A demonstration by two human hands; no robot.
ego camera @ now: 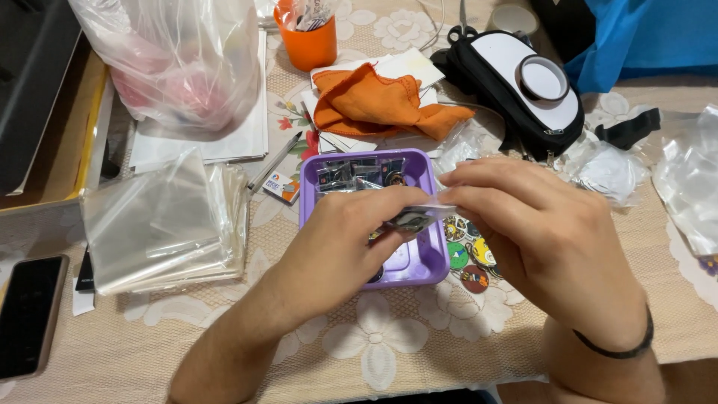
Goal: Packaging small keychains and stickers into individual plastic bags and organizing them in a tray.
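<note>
We see both hands meeting over the right half of a purple plastic tray [426,265], pinching one small clear sleeve [419,218] with a dark round badge inside. The left hand [340,236] comes in from the lower left, its fingertips closed on the sleeve's left end from below. The right hand [535,224] reaches across from the right, thumb and forefinger shut on the sleeve's pale upper edge. The sleeve lies directly between the two sets of fingertips, its long axis running roughly left to right; neither hand is clearly nearer, since both touch it. Below the right fingers, loose round badges [470,258] lie on the lace tablecloth [374,352]. Beyond the left knuckles more bagged pieces sit in the tray, and a stack of clear sleeves [161,224] lies well off to the left.
</note>
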